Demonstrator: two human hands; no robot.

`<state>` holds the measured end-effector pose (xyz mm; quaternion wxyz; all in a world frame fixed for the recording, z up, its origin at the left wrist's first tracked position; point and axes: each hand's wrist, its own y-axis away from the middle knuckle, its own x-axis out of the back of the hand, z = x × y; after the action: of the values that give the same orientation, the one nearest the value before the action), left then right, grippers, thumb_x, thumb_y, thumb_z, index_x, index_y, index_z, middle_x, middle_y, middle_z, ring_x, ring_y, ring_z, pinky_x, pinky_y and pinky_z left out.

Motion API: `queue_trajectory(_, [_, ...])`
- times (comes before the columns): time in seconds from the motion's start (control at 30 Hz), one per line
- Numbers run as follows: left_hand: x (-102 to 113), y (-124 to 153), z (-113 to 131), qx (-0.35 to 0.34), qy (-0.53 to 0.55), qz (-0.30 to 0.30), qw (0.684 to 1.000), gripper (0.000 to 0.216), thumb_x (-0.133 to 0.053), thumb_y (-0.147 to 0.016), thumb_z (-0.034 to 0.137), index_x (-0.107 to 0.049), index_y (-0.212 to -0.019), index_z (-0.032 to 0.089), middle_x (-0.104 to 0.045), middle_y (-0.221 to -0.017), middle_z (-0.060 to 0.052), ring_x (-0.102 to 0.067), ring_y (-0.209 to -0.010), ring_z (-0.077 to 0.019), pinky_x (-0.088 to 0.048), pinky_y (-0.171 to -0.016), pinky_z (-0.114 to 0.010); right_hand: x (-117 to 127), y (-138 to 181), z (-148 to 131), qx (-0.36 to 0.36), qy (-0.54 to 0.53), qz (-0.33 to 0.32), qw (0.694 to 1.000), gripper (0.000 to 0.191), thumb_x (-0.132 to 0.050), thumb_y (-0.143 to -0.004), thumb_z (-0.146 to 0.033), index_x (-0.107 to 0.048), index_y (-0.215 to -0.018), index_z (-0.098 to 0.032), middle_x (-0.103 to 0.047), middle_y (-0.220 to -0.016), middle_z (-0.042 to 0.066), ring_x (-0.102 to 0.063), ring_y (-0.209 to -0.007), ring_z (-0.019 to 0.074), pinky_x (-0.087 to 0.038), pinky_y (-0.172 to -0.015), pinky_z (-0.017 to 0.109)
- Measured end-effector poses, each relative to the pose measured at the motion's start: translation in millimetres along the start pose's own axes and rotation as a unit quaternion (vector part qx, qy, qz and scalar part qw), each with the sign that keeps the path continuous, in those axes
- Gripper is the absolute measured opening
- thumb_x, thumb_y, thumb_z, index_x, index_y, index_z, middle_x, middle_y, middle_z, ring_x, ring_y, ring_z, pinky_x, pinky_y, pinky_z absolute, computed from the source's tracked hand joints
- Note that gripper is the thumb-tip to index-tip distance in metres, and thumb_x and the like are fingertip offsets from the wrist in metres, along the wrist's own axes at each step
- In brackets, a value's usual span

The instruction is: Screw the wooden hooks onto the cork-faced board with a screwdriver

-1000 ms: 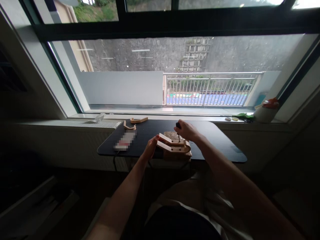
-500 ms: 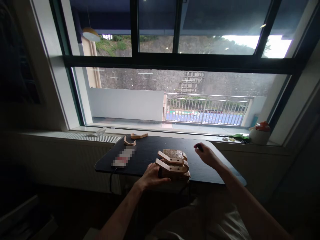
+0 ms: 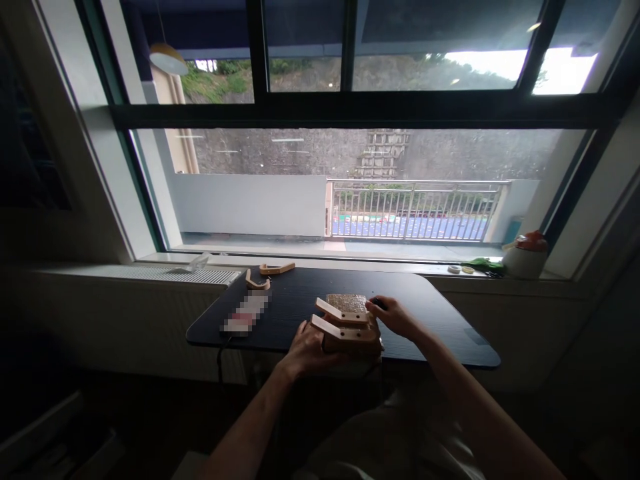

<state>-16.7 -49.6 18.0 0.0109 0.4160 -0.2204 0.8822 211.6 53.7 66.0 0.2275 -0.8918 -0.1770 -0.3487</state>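
A light wooden assembly (image 3: 347, 325) with two angled arms stacked on a block stands at the near edge of the black table (image 3: 440, 320). My left hand (image 3: 309, 348) is wrapped round its left side, fingers closed against the wood. My right hand (image 3: 394, 316) sits against the assembly's right side with its fingers curled round a small dark-handled screwdriver (image 3: 379, 304), of which only the dark end shows.
Two loose curved wooden pieces (image 3: 277, 268) (image 3: 257, 282) and a blurred flat packet (image 3: 245, 313) lie on the table's left half. On the windowsill stand a white jar with an orange top (image 3: 525, 257), a green item (image 3: 483, 267) and a clear plastic piece (image 3: 194, 263).
My right hand lifted the screwdriver off the assembly, swung out to the right, then came back to its right side. My left hand slid from the arm's tip to grip the block. The view tilted up.
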Motion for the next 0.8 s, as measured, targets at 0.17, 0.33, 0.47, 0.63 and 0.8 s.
queue_trajectory(0.17, [2.2,-0.3,2.8,-0.015,0.025,0.011,1.0,0.052,-0.071,-0.064,0.048,-0.062,-0.113,0.036,-0.06,-0.122,-0.002,-0.047,-0.116,-0.034,-0.026,-0.103,-0.046,0.5,1.5,-8.7,-0.005,0.008,0.002,1.0,0.034,-0.05,-0.076,-0.051,-0.061,-0.073,-0.019,-0.06,-0.065,0.001,-0.053,-0.063,0.0155,-0.041,-0.058,0.026])
queue_trajectory(0.33, [-2.2,-2.2,3.8,-0.005,0.232,0.004,0.973,0.07,-0.076,-0.062,0.034,-0.051,-0.127,0.027,-0.059,-0.122,-0.008,-0.053,-0.111,-0.0328,-0.043,-0.093,-0.043,-3.5,7.1,-19.1,-0.002,0.006,0.024,1.0,0.035,-0.049,-0.077,-0.052,-0.058,-0.084,-0.019,-0.062,-0.073,0.001,-0.054,-0.067,0.0154,-0.041,-0.059,0.025])
queue_trajectory(0.47, [-9.3,2.4,8.0,0.007,0.395,0.01,0.919,0.076,-0.074,-0.065,0.027,-0.041,-0.133,0.025,-0.055,-0.126,-0.009,-0.055,-0.11,-0.0292,-0.049,-0.09,-0.04,-3.4,19.2,-31.5,0.025,-0.008,0.052,0.998,0.034,-0.053,-0.076,-0.05,-0.053,-0.095,-0.021,-0.058,-0.076,-0.001,-0.051,-0.069,0.0145,-0.04,-0.06,0.024])
queue_trajectory(0.63, [-11.8,8.5,16.7,0.035,0.441,0.115,0.89,0.078,-0.073,-0.067,0.027,-0.035,-0.135,0.026,-0.058,-0.122,-0.007,-0.056,-0.109,-0.0273,-0.051,-0.089,-0.04,1.4,35.4,-50.0,0.098,-0.051,0.058,0.992,0.02,-0.054,-0.075,-0.034,-0.049,-0.091,-0.022,-0.049,-0.071,-0.003,-0.042,-0.063,0.0115,-0.039,-0.058,0.022])
queue_trajectory(0.8, [-4.2,13.0,25.1,0.048,0.389,0.166,0.905,0.069,-0.074,-0.067,0.028,-0.043,-0.128,0.026,-0.059,-0.118,-0.007,-0.052,-0.115,-0.0265,-0.049,-0.093,-0.038,5.2,42.1,-63.5,0.118,-0.039,0.064,0.99,0.017,-0.054,-0.074,-0.029,-0.051,-0.089,-0.021,-0.045,-0.066,-0.004,-0.038,-0.058,0.0104,-0.036,-0.053,0.022])
